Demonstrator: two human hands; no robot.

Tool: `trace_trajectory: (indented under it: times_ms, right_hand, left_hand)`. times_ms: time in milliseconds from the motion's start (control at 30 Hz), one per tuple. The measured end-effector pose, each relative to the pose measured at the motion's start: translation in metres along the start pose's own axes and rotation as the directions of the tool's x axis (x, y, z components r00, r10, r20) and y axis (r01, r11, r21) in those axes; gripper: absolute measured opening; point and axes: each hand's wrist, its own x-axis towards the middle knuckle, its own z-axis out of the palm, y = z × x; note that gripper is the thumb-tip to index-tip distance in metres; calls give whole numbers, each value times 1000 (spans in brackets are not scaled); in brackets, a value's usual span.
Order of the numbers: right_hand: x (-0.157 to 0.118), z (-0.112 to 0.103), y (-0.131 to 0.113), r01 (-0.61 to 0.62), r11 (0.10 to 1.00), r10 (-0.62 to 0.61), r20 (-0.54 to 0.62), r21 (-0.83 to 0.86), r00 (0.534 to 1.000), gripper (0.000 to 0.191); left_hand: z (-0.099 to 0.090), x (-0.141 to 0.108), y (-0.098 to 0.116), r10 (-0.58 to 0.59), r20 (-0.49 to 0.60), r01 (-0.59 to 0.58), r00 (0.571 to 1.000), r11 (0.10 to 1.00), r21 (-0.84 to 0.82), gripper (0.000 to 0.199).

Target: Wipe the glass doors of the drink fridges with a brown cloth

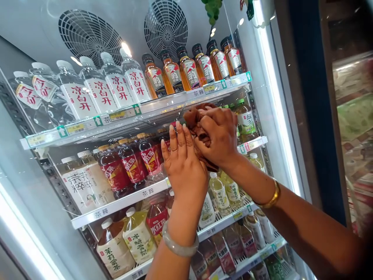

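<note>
My right hand (220, 134) is closed around a crumpled brown cloth (194, 118), in front of the upper and middle shelves of a lit drinks cooler. Just to its left, my left hand (185, 167) is raised with the fingers stretched upward and nothing in it, its back toward me. The cloth also shows behind and between the two hands. A pale bangle (180, 243) circles the left wrist, and a gold bracelet (272, 194) the right one.
Clear bottles (77, 97) and amber bottles (189, 72) line the top shelf (175, 102). Red-labelled bottles (131, 165) and other drinks fill lower shelves. A bright light strip (279, 105) and dark door frame (314, 97) stand at the right.
</note>
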Motion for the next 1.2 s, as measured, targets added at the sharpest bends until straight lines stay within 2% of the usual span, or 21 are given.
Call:
trace_trajectory:
  times_ms: [100,200,267,367,467,533,600,700,767,867,967,1033,1100,1200]
  right_hand:
    - [-7,-2,-14,47,998,-48,33,34,998,28]
    - [-30,-12,-5,171,978,-171,-12,121,985,21]
    - [-38,-13,1,210,966,-206,-47,149,977,20]
    - [-26,-3,-8,108,988,-101,-70,107,992,25]
    - [-8,10,-42,40,996,-35,-53,81,998,31]
    - [-7,12,-63,81,991,-78,-24,108,997,30]
    - [-19,9,-72,155,975,-155,-13,161,988,25]
    - [-44,-2,-63,247,938,-250,-17,244,968,21]
    - [-50,-5,-53,259,934,-260,-29,246,965,21]
    - [-35,3,-58,150,975,-143,-50,164,988,20]
    - [-12,17,-88,37,993,-32,-44,109,999,26]
    - [-7,23,-110,50,993,-50,-5,111,999,32]
    - [-16,22,-122,100,985,-105,29,139,994,30]
    - [-39,14,-118,203,953,-212,18,225,977,22]
  left_hand:
    - [-10,-4,-5,10,17,-10,1000,1000,5,60]
    - [-22,-9,-16,-38,-3,38,999,998,48,58]
    - [-30,-12,-26,-85,-27,87,996,993,76,58]
    - [-39,-14,-41,-123,-52,127,991,987,97,59]
    - [-42,-15,-50,-116,-39,119,992,987,105,59]
    - [-43,-16,-54,-96,-21,98,995,990,99,58]
    - [-45,-20,-57,-73,-7,73,997,994,80,59]
    - [-50,-28,-62,-64,-4,64,998,996,64,61]
    - [-56,-32,-67,-80,-8,80,997,994,74,61]
    - [-65,-35,-77,-137,-15,137,991,986,92,62]
    - [-72,-35,-87,-167,-24,169,986,981,98,62]
    - [-74,-36,-92,-156,-18,157,988,983,93,61]
    - [-75,-39,-96,-136,-9,137,991,987,85,61]
    - [-78,-45,-100,-105,1,105,994,991,85,65]
